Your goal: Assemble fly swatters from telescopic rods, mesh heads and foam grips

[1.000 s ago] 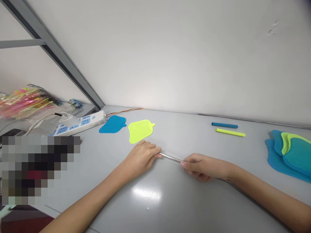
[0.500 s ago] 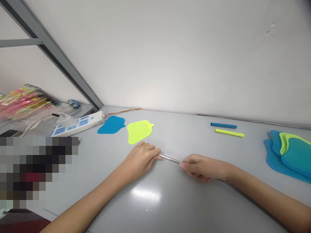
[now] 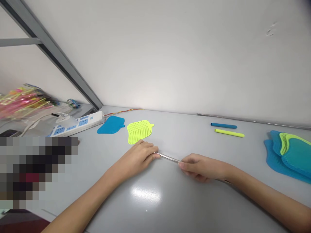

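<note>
A thin, shiny metal rod runs between my hands, low over the grey table. My left hand is closed around its left end, which the fingers hide. Thumb and fingers of my right hand pinch the rod farther right; its other end shows beneath the right wrist. Just beyond my left hand lies a yellow-green perforated fly swatter head, with a blue swatter head to its left. Behind my right hand rest a blue tube and a yellow-green tube, side by side.
Blue and yellow-green swatter heads are stacked at the right. Along the wall lies a long metal rod. A white power strip with plugs and cables sits at the left, near plastic-wrapped colourful items. A metal frame post rises there.
My left hand has shifted slightly left, and my right hand has moved a little left too. Both still hold the rod; the swatter heads and tubes stay in place.
</note>
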`<state>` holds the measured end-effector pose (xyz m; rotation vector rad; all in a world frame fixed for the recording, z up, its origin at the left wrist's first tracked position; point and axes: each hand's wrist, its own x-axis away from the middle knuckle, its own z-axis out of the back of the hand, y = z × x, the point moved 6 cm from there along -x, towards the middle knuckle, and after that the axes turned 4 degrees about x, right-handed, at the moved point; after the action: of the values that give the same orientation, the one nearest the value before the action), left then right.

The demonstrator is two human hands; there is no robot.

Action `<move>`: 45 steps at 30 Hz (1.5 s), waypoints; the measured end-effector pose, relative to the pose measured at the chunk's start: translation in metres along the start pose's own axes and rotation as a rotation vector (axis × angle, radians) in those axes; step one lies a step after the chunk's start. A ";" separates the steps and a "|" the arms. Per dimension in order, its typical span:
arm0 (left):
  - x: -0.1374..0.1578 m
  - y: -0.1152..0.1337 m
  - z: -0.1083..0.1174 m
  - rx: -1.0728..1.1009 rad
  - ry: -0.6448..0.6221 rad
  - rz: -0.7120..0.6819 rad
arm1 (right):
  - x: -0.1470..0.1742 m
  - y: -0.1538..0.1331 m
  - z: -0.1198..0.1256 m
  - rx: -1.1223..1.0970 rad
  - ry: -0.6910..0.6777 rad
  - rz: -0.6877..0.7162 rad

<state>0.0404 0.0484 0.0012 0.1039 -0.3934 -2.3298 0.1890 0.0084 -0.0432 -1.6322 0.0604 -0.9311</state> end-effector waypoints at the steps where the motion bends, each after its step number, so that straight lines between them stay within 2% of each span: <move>1: 0.001 0.001 0.002 -0.001 0.003 0.002 | 0.000 0.001 0.000 0.003 0.006 -0.002; 6: 0.005 0.008 0.006 -0.060 0.040 0.021 | -0.001 0.003 0.001 0.040 0.026 -0.013; 13: 0.005 0.031 -0.011 -0.042 -0.064 -0.031 | -0.001 -0.001 -0.001 0.165 0.063 -0.030; 20: 0.004 0.024 -0.013 -0.034 -0.059 -0.025 | 0.000 -0.003 -0.002 0.186 0.077 -0.023; 25: 0.004 0.020 -0.010 -0.011 -0.078 -0.017 | -0.001 -0.005 -0.002 0.117 0.041 0.018; 34: 0.009 0.006 -0.003 0.042 -0.129 0.079 | 0.000 -0.005 0.001 0.093 0.039 0.044; 45: 0.007 0.012 -0.010 -0.097 -0.116 -0.012 | -0.001 -0.003 0.000 0.087 0.021 0.048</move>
<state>0.0451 0.0331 -0.0040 -0.0763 -0.3364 -2.3691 0.1870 0.0094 -0.0410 -1.5344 0.0721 -0.9023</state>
